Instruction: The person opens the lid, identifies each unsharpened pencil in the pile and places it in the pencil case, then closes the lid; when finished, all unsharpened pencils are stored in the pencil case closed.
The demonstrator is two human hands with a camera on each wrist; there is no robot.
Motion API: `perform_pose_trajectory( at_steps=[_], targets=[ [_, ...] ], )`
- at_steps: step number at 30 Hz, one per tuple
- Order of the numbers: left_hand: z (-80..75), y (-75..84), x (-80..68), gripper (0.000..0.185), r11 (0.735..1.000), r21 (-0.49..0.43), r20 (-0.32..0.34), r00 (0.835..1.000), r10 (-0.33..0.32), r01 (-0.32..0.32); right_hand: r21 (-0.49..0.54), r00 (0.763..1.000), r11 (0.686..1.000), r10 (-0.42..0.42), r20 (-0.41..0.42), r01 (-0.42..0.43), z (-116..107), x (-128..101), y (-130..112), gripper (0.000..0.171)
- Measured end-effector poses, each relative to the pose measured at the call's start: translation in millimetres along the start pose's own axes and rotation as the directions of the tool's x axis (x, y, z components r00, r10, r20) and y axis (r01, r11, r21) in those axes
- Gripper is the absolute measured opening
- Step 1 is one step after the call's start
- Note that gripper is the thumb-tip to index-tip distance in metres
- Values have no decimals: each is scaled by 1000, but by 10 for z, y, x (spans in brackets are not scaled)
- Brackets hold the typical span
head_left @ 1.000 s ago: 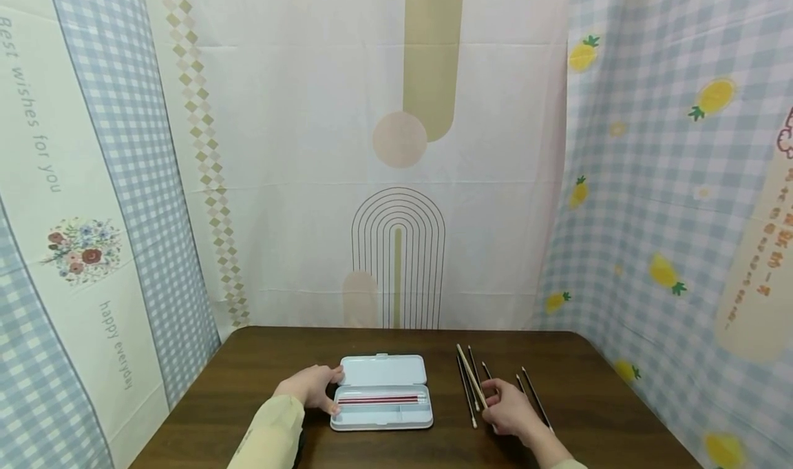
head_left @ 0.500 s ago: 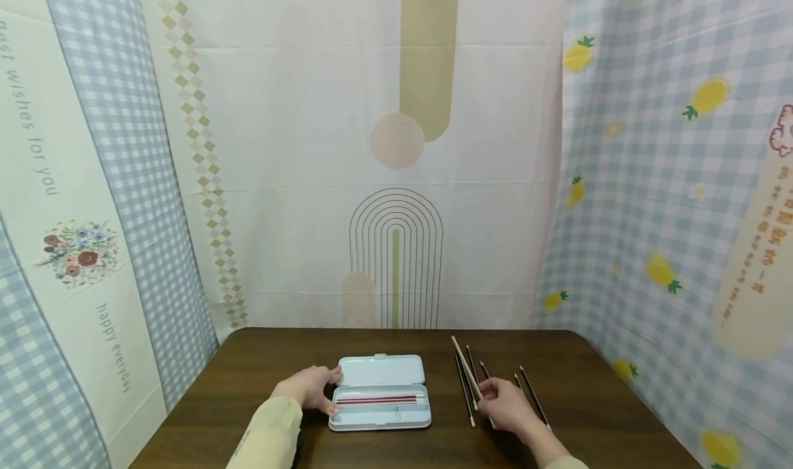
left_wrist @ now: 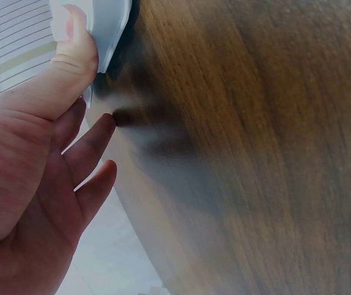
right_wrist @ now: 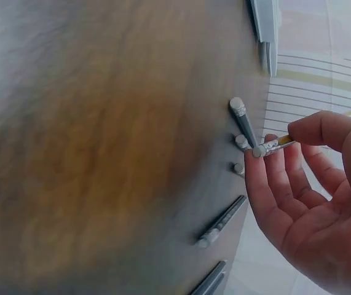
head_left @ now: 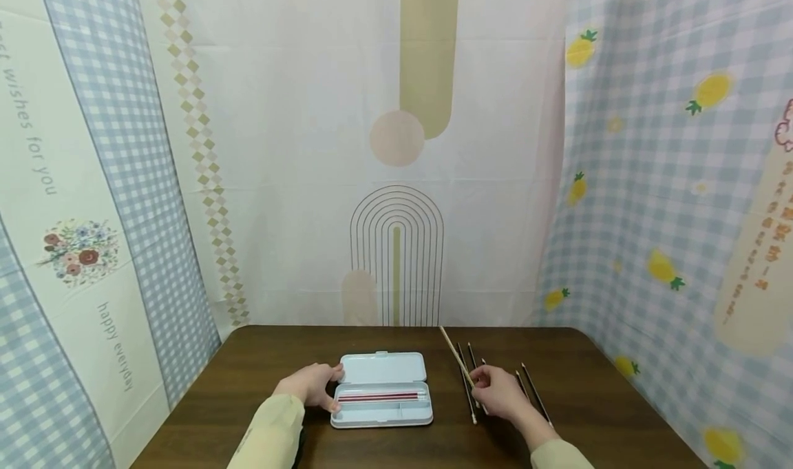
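An open white pencil case point(head_left: 381, 425) lies on the brown table, its lid folded back. Inside are red-and-white striped pencils point(head_left: 378, 397). My left hand point(head_left: 310, 386) holds the case by its left side, the thumb over the rim; the other fingers are relaxed in the left wrist view, and the index fingertip is hidden behind the case. To the right, my right hand point(head_left: 500, 390) pinches a yellow pencil point(head_left: 457, 357) near its white eraser end between thumb and fingers. The far end points up and left, off the table. Beneath that hand lie black pencils point(head_left: 467, 397).
More black pencils point(head_left: 537, 397) lie right of my right hand, some partly covered by it. In the right wrist view their white eraser ends point(right_wrist: 209, 238) face me. A printed cloth point(head_left: 297, 180) hangs behind the table point(head_left: 272, 348), with checked cloths on both sides.
The yellow pencil has risen off the pencils on the table and shifted left and away, still pinched in my right hand. My left hand has stayed on the case.
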State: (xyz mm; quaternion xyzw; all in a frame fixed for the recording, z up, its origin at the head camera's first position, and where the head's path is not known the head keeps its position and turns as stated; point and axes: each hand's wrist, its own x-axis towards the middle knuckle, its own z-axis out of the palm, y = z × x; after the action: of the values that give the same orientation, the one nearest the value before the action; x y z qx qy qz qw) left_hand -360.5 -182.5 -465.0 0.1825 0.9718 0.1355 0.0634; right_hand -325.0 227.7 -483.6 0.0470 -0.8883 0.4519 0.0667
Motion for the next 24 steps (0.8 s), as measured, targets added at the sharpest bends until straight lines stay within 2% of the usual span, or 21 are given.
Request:
perform_pose_trajectory(
  at_steps=[2,8,15,21,24],
  targets=[
    [-63,90,-56,74,1000,-16,7,1000,-22,23,-18,999,999,-30,25,30,4,36,-42,26],
    [-81,101,-79,74,1000,-26,-1,1000,-8,8,-77,985,984,-153,79,159,56,104,-125,24],
    [-95,136,-117,72,999,-41,-9,1000,-8,7,-100,951,957,-251,181,271,143,134,-148,23],
    [-78,118,-99,72,999,-33,-5,1000,-12,12,-107,920,930,-322,226,352,202,106,-159,21],
    [-84,108,-95,72,999,-36,0,1000,-20,20,-108,912,925,-332,242,365,223,92,-164,20]
  ],
)
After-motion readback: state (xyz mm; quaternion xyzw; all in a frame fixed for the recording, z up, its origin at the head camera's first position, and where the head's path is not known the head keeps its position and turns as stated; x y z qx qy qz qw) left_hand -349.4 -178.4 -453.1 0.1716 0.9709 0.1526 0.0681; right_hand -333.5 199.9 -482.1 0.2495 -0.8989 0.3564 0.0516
